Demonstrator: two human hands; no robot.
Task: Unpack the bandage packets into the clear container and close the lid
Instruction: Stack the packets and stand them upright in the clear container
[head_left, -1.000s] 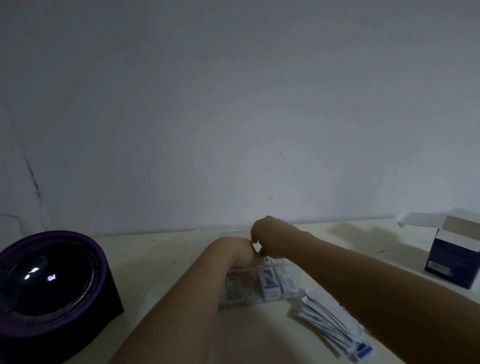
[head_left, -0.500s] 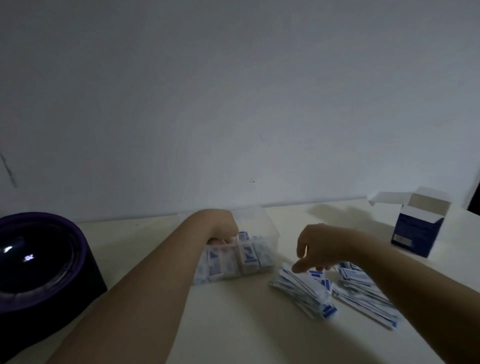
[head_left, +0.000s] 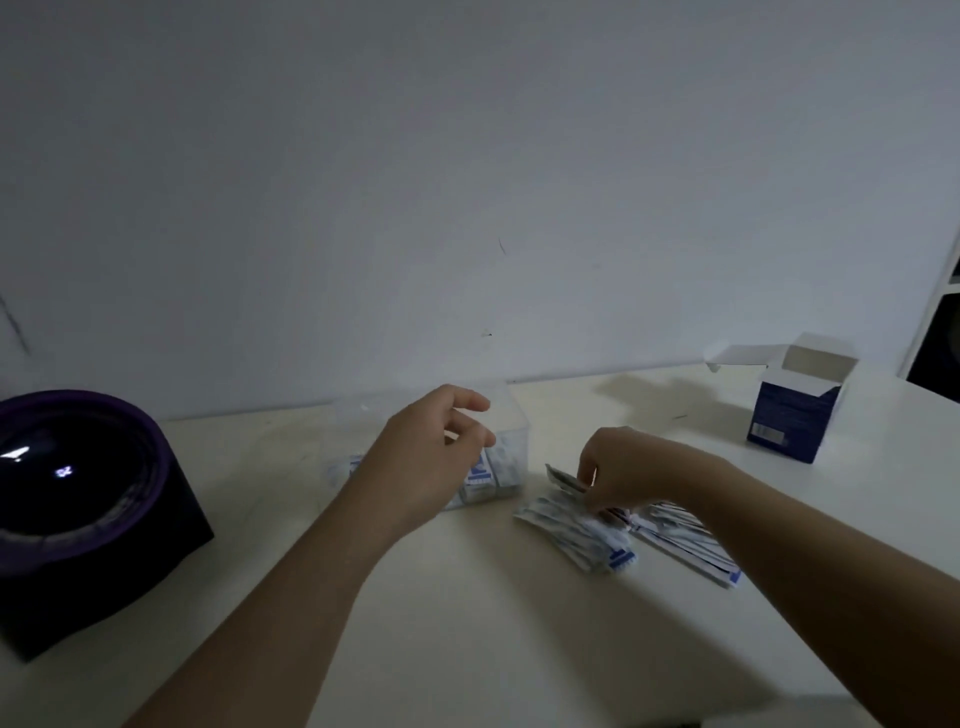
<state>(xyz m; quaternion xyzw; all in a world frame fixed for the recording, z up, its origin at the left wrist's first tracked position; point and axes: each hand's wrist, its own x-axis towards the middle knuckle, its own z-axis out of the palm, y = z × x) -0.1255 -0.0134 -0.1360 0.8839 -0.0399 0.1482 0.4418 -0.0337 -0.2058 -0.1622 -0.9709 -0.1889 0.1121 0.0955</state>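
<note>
Lying fanned on the pale tabletop (head_left: 467, 623), white-and-blue flat paper bandage packets (head_left: 576, 535) are found just right of the clear rectangular plastic container (head_left: 511, 441), long axes slanting toward the near right. Right hand (head_left: 631, 473), the nearer, is set upon them, fingertips pinched on one raised packet (head_left: 563, 475). Left hand (head_left: 431, 457) is held over the part-filled container, fingers loosely curled, nothing gripped.
</note>
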